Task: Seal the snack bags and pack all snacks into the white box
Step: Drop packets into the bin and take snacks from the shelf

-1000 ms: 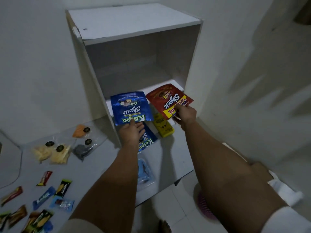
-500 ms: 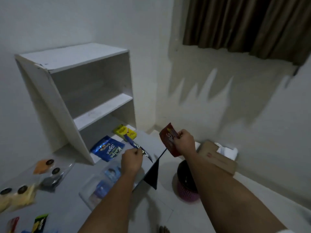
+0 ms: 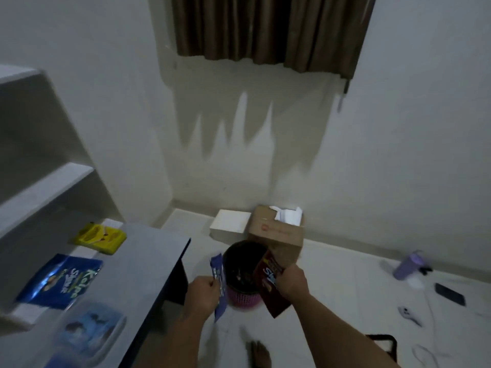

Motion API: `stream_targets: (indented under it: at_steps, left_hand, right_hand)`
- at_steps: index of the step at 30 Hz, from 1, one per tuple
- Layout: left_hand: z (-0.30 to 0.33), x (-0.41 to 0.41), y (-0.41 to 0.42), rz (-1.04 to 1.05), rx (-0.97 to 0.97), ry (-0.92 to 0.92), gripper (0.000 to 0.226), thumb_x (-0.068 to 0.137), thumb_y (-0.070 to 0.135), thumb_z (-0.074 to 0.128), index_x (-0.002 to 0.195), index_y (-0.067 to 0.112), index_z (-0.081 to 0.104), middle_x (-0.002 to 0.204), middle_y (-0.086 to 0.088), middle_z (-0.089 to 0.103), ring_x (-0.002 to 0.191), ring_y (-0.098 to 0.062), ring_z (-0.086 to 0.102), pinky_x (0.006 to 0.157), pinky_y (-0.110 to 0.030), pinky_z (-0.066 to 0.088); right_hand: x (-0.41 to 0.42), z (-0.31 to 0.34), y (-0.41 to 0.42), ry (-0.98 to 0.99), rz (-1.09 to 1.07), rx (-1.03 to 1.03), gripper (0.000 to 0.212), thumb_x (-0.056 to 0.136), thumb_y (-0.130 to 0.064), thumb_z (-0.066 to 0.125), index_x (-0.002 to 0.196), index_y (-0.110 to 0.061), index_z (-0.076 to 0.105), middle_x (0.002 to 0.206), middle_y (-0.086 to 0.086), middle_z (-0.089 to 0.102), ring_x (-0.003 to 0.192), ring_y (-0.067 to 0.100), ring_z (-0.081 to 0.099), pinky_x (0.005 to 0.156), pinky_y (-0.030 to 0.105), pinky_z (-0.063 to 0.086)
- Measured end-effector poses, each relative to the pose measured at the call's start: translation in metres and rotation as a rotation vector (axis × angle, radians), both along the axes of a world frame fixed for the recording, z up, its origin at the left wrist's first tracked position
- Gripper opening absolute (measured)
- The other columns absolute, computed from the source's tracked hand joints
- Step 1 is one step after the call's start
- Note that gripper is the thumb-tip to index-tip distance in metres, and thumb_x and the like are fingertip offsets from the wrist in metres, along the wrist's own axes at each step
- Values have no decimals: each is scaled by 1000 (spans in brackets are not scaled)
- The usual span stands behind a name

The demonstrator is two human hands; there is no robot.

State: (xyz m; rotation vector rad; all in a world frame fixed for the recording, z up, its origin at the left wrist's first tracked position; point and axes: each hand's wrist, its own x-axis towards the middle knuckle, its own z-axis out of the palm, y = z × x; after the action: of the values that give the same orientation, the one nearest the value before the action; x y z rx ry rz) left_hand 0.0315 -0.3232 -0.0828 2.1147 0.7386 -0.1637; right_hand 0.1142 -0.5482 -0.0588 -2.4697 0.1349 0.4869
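My left hand [image 3: 203,294] grips a blue snack bag [image 3: 219,284], held edge-on beyond the table's right end. My right hand [image 3: 291,281] holds a red snack bag [image 3: 269,284] beside it. Both bags hang over a dark bin with a pink base [image 3: 243,277] on the floor. A white box [image 3: 230,226] stands on the floor by the wall, past the bin. Another blue Kelpo bag [image 3: 61,281] and a yellow snack box [image 3: 101,238] lie on the table [image 3: 148,251] under the white shelf unit [image 3: 47,181].
A cardboard box [image 3: 276,229] with white paper in it stands right of the white box. A clear pouch with blue packets [image 3: 87,328] lies near the table's front. A purple bottle [image 3: 407,264], a phone [image 3: 450,294] and cables are on the floor at right.
My view has swung right from the shelf to the floor. Both hands carried the blue and red bags off the table and now hold them over the bin.
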Motion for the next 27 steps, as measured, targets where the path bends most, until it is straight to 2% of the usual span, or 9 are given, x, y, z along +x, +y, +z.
stream_targets:
  at_steps: [3,7,9,12,16,18,22,25,27]
  left_hand:
    - [-28,44,-13,-13,-30,72,45,94,18,55,51,17,43,53,-2,56,50,-15,51,51,-27,36]
    - [-65,118,-28,-58,-71,159,50,98,21,56,50,19,42,51,-3,52,50,-17,52,52,-29,42]
    - [-81,155,-36,-78,-69,196,50,99,21,56,52,16,41,52,-7,49,50,-19,48,53,-30,38]
    - [-101,205,-50,-97,-69,254,52,101,23,54,52,15,37,49,-6,37,47,-21,38,53,-31,31]
    - [-124,253,-66,-35,-109,340,48,100,22,52,54,16,40,56,-5,45,59,-25,52,57,-30,36]
    - [-132,272,-68,6,-130,368,42,101,23,52,60,16,46,63,-5,52,70,-29,59,64,-33,42]
    - [-141,307,-66,17,-137,376,31,102,26,49,83,8,66,69,-3,56,72,-23,55,67,-32,42]
    - [-142,328,-60,9,-186,340,27,104,22,49,85,6,59,73,-5,54,78,-28,56,65,-30,39]
    - [-138,336,-53,-11,-220,329,25,104,22,49,96,3,63,93,-5,58,92,-30,58,74,-30,41]
  right_hand:
    - [41,-32,-12,66,-26,13,26,89,-17,59,108,-9,74,109,14,74,104,31,68,78,29,52]
    - [110,-71,-17,160,-47,18,21,91,-16,58,104,-10,74,104,12,75,98,32,70,72,28,49]
    - [148,-90,-18,207,-61,31,21,91,-16,58,104,-11,73,103,13,75,95,31,70,71,26,46]
    - [198,-117,-16,277,-80,44,25,87,-14,59,108,-10,73,104,14,75,96,33,70,75,31,54]
    - [249,-145,-10,336,-83,48,27,88,-13,58,111,-8,72,104,13,74,96,32,70,75,32,54]
    - [271,-158,-4,368,-91,58,29,89,-11,56,113,-8,71,106,13,74,96,31,70,75,30,53]
    - [303,-176,14,376,-56,81,30,92,-11,53,114,-6,72,108,15,74,98,32,70,78,30,53]
    - [316,-183,29,372,-7,89,27,95,-13,55,111,-6,74,107,14,75,102,32,69,80,28,50]
    - [318,-183,36,394,4,92,30,95,-11,56,119,-6,73,118,13,73,112,31,66,88,26,48]
